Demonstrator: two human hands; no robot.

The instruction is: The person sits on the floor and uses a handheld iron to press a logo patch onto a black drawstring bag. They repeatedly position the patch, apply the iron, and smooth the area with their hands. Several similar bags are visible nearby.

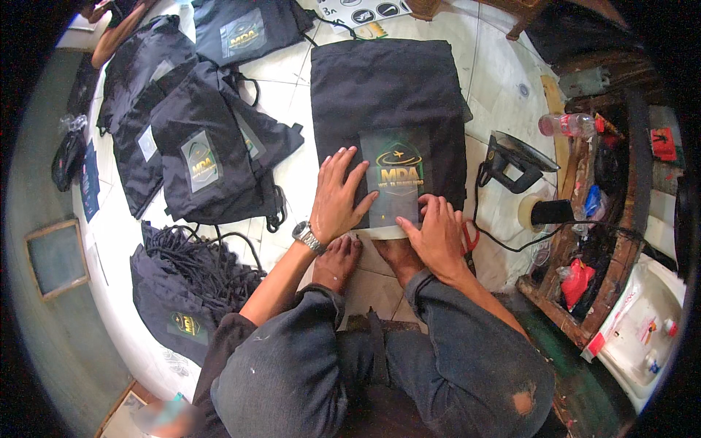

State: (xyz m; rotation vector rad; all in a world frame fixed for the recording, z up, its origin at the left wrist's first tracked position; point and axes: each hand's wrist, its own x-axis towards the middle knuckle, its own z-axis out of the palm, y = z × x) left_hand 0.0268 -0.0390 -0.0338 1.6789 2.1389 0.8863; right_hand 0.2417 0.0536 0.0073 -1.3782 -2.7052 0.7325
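A black drawstring bag [387,80] lies flat in front of me. On its lower part rests a clear film sheet [400,197] with a gold and white printed emblem. My left hand [339,193] is spread on the bag, its thumb reaching the film's left edge. At the film's lower right corner is my right hand [440,237], its thumb touching the film and its fingers apart on the bag. Scissors [470,244] with red handles lie beside the right hand, partly hidden by it. A metal watch is on my left wrist.
Several black bags [201,146] with similar films lie to the left, with a bag heap and cords [197,270] nearer me. At right are a corded iron [515,164], a tape roll [537,212], a plastic bottle [568,125] and a wooden rack [577,292]. Another person's arm [117,36] shows at far left.
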